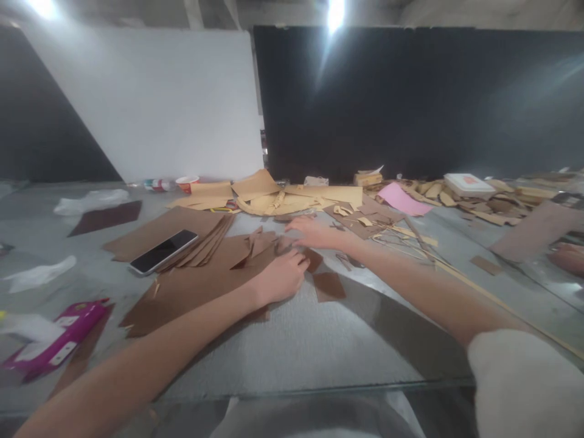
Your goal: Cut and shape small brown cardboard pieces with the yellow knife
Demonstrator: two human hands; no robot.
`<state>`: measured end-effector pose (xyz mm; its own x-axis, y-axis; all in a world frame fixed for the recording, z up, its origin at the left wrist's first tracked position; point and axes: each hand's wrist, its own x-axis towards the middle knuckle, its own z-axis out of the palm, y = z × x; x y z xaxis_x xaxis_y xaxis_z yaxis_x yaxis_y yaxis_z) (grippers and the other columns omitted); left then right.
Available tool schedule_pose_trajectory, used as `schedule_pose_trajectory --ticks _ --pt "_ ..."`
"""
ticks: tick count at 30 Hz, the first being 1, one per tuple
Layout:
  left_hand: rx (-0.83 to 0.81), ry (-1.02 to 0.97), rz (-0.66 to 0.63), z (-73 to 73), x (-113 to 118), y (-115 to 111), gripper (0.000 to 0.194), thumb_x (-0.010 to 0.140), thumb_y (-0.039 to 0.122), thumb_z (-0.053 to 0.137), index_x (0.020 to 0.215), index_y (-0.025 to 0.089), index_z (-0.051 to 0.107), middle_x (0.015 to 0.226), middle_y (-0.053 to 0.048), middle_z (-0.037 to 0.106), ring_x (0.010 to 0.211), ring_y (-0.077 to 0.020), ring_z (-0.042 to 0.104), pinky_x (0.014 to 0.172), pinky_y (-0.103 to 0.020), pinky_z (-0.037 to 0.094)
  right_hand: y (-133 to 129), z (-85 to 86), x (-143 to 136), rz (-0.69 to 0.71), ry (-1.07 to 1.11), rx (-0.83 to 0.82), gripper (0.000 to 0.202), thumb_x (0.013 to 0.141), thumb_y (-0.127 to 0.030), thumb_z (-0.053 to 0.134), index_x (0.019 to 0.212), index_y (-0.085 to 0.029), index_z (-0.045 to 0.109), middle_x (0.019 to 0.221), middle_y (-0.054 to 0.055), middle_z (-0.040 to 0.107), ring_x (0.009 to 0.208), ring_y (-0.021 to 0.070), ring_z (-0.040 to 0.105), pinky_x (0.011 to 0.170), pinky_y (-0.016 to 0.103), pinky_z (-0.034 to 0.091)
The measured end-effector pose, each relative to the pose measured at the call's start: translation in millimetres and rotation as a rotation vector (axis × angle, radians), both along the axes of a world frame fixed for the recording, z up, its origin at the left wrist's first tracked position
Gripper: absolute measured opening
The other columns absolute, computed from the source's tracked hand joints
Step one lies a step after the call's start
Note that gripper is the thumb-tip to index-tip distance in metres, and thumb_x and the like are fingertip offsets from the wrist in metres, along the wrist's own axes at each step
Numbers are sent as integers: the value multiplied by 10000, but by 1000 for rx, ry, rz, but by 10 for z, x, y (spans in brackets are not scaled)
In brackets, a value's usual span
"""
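Note:
My left hand (281, 277) rests low over the table with its fingers curled at the edge of a small brown piece (314, 260). Just beyond it, my right hand (314, 232) reaches in from the right, its fingers bent over small brown scraps; what its fingertips touch is blurred. Another brown square (329, 286) lies on the table right of my left hand. Large brown sheets (182, 295) are spread under and left of my left forearm, with folded brown pieces (255, 246) on top. A phone (165, 251) lies on the brown sheets.
A purple packet (59, 340) and white tissue (41, 275) lie at the left. Along the back are yellowish sheets (260, 185), a paper cup (187, 182), a pink sheet (404, 199) and a white box (469, 185). Another person's hand (569, 255) shows at the right edge.

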<state>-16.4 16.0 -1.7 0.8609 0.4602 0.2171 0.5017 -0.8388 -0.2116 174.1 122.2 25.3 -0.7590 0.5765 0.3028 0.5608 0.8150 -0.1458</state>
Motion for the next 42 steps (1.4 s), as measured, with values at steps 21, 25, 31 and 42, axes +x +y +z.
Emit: schedule_pose_trajectory --ticks 21,25,31,42 --pt "-149 -119 38 41 -11 1 277 990 83 508 1155 127 726 1219 -135 734 1195 -266 626 1055 -385 502 -432 -93 883 -92 422 49 199 956 -400 700 984 -204 681 1281 145 607 1147 281 617 1042 490 506" --pt "-244 -232 17 -30 -70 150 395 917 -1 484 1179 139 746 1199 -114 761 1208 -250 639 1075 -391 519 -591 -161 860 -54 381 -10 82 997 -283 613 982 -212 651 1111 91 719 1023 234 684 933 391 546" --pt "-408 -364 16 -24 -192 346 494 842 -26 498 1155 217 793 1113 -57 797 1063 -214 718 1000 -363 559 -760 -342 667 13 70 75 128 1021 -162 534 1036 -197 656 990 78 739 932 212 694 847 323 523" --pt "-354 -426 -14 -84 -364 567 537 723 -74 489 1034 201 830 1192 -60 802 1125 -236 691 1048 -439 533 -812 -330 659 118 -175 227 135 1059 -107 508 1026 -172 622 1013 104 717 934 220 650 836 334 483"
